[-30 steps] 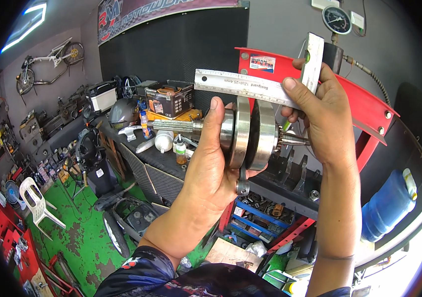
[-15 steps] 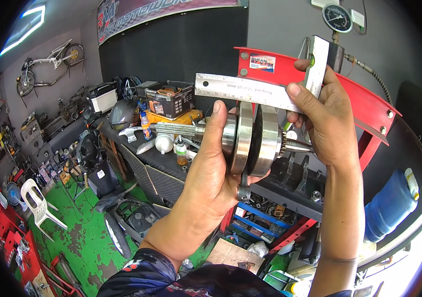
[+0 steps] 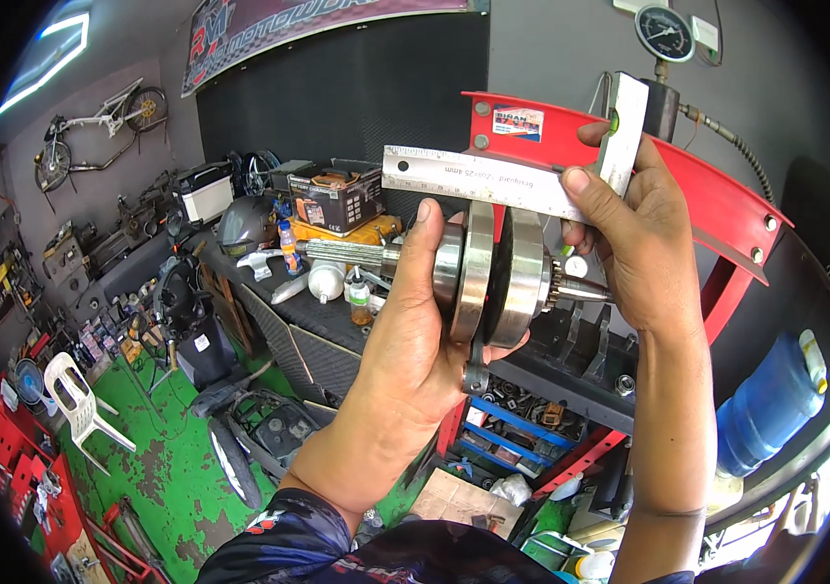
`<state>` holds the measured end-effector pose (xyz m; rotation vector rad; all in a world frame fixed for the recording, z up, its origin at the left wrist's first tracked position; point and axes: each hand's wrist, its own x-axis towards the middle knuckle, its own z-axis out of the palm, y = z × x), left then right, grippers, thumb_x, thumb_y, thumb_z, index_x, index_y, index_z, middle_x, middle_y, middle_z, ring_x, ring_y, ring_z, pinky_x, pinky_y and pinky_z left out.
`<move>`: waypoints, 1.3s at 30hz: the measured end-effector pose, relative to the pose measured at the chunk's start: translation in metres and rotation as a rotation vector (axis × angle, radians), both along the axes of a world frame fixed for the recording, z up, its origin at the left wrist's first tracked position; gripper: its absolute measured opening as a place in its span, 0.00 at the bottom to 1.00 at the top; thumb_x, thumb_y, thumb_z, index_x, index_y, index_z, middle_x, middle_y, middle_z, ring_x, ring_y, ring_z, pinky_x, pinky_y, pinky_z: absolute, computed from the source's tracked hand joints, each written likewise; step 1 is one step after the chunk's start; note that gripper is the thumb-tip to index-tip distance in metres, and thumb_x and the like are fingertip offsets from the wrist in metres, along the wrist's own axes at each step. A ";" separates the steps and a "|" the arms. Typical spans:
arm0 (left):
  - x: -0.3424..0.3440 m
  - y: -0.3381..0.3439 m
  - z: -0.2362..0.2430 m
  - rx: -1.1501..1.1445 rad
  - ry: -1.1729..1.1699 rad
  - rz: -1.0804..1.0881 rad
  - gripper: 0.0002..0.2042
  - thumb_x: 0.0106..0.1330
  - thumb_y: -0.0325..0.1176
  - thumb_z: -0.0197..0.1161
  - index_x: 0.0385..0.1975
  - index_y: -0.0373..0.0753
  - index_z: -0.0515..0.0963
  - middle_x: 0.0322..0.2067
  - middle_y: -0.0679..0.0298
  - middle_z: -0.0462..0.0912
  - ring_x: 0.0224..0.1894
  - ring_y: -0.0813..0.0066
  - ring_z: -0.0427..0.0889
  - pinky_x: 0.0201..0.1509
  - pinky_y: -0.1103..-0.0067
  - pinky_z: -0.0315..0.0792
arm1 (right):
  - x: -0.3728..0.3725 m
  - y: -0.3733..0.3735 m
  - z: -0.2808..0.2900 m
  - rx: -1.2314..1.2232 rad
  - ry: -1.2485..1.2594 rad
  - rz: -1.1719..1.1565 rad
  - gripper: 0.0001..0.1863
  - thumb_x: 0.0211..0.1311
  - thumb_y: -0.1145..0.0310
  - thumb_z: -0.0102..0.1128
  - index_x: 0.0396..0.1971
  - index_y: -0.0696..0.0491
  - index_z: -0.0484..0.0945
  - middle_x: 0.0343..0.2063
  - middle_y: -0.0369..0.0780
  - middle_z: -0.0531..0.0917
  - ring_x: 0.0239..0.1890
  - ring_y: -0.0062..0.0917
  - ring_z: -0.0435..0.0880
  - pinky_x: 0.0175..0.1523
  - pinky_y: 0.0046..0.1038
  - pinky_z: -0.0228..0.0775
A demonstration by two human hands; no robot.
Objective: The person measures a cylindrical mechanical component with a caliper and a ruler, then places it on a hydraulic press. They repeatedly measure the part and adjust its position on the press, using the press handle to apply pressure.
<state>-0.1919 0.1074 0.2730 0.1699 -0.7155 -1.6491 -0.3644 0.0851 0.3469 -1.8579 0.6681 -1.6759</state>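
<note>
My left hand [image 3: 410, 341] grips a steel crankshaft [image 3: 521, 273] from beneath, thumb upright along its left side. The crankshaft lies roughly horizontal, with a splined shaft pointing left, two round webs, a toothed tapered end at the right and a connecting rod [image 3: 475, 374] hanging below. My right hand [image 3: 634, 243] holds a steel try square [image 3: 473, 175] with a small green level vial, thumb pressing near its corner. The blade reaches left across the tops of the webs; whether it touches both I cannot tell. The square's stock stands upright among my right fingers.
Behind is a red press frame [image 3: 736, 219] with a gauge [image 3: 665, 33]. A cluttered black bench [image 3: 308, 336] carries a helmet, boxes and bottles. A blue water jug [image 3: 765, 409] is at right, a white chair [image 3: 84, 409] and a stripped scooter [image 3: 269, 438] at lower left.
Both hands and the crankshaft have shifted slightly down in the picture over the last second. The square sits a little lower and nearly as level as before; the grips look the same.
</note>
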 end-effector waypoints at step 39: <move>0.003 -0.013 0.002 0.026 -0.035 0.072 0.28 0.70 0.63 0.62 0.54 0.45 0.79 0.41 0.57 0.86 0.34 0.60 0.85 0.30 0.63 0.81 | -0.003 -0.022 0.006 0.002 0.112 0.038 0.22 0.69 0.66 0.67 0.56 0.60 0.73 0.26 0.36 0.81 0.24 0.15 0.75 0.29 0.20 0.66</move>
